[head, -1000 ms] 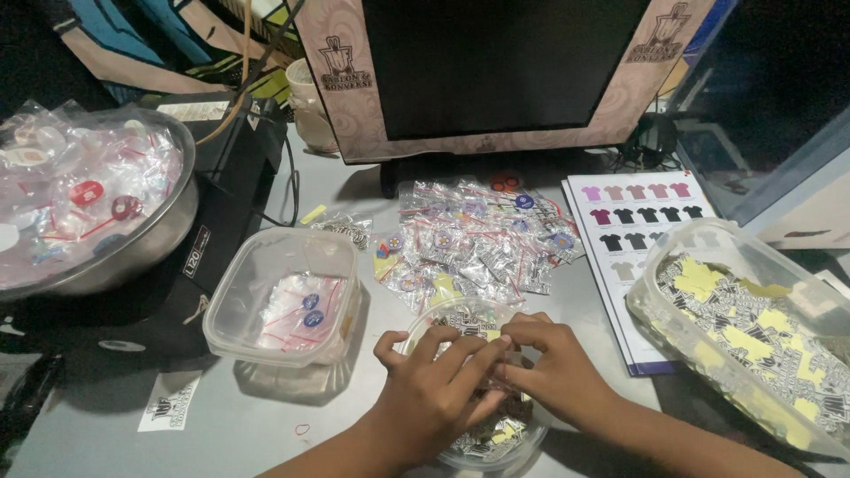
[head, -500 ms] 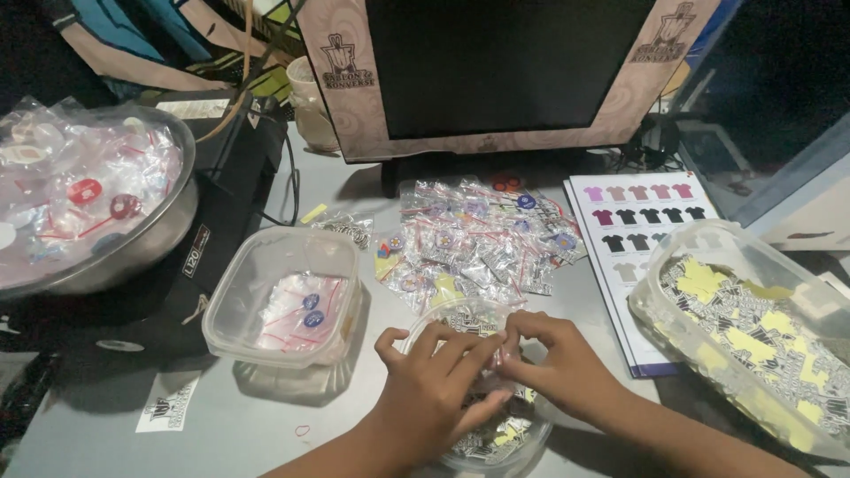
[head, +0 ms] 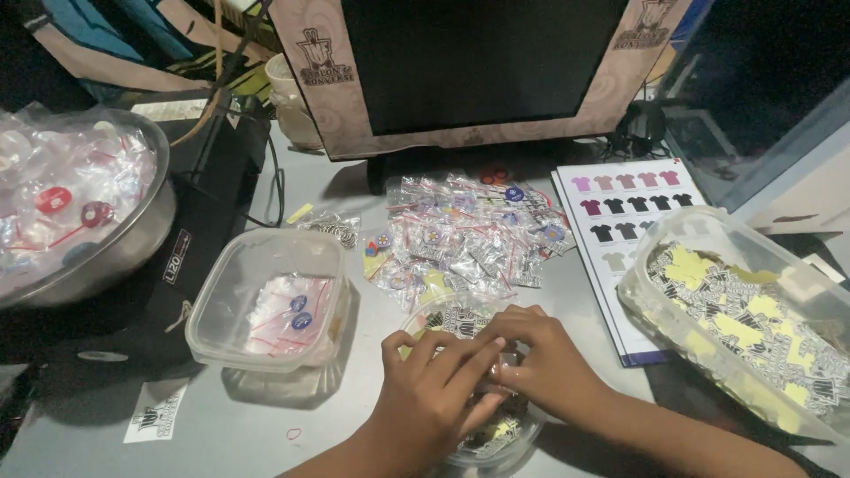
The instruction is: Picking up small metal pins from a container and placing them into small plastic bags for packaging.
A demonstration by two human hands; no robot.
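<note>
My left hand and my right hand meet over a small round clear tub of stickers at the near edge of the grey desk. Their fingers pinch a small clear plastic bag between them; most of it is hidden. Just beyond the hands lies a heap of small clear bags with pin badges.
A square clear tub with a few bagged badges stands left. A metal bowl of bags sits far left on a black box. A long clear tub of stickers stands right, a shirt colour sheet beside it. A monitor is behind.
Both hands stayed over the round tub, with the fingers shifting slightly on the small bag. The view drifted a little lower.
</note>
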